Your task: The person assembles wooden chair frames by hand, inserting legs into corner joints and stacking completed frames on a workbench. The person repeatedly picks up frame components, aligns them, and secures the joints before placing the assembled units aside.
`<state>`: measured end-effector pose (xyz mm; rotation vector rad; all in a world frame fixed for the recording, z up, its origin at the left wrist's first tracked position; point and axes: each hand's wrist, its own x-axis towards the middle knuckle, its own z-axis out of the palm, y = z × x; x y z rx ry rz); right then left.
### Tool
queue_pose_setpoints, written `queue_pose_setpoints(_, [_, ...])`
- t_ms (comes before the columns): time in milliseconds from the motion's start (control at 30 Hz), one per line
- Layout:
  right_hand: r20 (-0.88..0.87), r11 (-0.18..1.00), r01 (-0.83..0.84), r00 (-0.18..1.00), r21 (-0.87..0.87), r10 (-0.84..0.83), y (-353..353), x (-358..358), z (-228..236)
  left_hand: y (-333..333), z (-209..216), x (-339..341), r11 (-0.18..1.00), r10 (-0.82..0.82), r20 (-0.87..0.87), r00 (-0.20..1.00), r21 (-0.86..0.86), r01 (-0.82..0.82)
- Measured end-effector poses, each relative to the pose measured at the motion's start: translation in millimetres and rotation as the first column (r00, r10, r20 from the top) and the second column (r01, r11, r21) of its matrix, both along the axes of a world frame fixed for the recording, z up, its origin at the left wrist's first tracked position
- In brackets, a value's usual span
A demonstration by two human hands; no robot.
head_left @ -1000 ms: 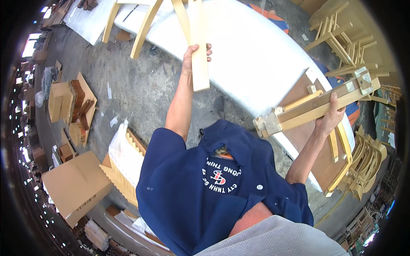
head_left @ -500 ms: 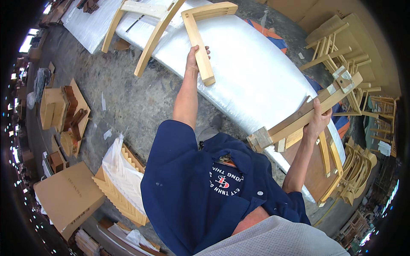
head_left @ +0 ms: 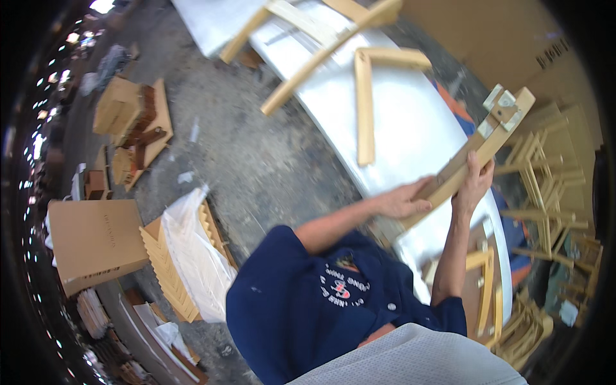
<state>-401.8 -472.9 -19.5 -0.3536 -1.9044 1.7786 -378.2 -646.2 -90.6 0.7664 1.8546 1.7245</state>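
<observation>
Across the white-covered table [head_left: 410, 144] lies your seemingly joined L-shaped frame [head_left: 364, 109], while the block-ended bar [head_left: 443, 190], not yet set down, is above the table's near side, gripped by your right hand [head_left: 473, 186], touched by your left hand [head_left: 402, 200] (how closed, I can't tell).

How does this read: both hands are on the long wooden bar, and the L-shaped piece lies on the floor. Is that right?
The place is wrong: the head view shows the L-shaped piece lying on the white surface. The left hand and right hand are on the long wooden bar.
</observation>
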Motion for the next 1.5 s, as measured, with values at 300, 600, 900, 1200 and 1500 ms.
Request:
queue_pose_setpoints(300, [0.048,0.934,-0.303,0.953,0.191,0.3,-88.2,-86.2,3.3,-120.6,7.6,-7.4,0.771,0.636,0.1,0.765,-0.125,-0.625])
queue_pose_setpoints(600, [0.464,0.561,-0.424,0.882,0.71,0.08,-138.2,-214.4,-114.8,-250.4,-36.7,109.2,0.217,0.954,-0.096,0.285,-0.438,-0.873])
queue_pose_setpoints(900, [0.545,0.53,-0.514,0.831,0.675,0.112,-190.8,-282.6,-182.8,-263.6,-61.8,178.3,0.027,0.979,-0.157,0.128,-0.524,-0.852])
queue_pose_setpoints(1200, [0.423,0.633,-0.432,0.889,0.642,0.177,-174.5,-244.8,-170.5,-215.1,4.5,124.8,0.384,0.892,-0.105,0.44,-0.339,-0.859])
queue_pose_setpoints(1500, [0.39,0.776,-0.177,0.916,0.605,-0.096,92.0,1.4,-256.6,-65.4,-62.8,26.7,0.848,-0.031,-0.241,0.97,-0.52,-0.102])
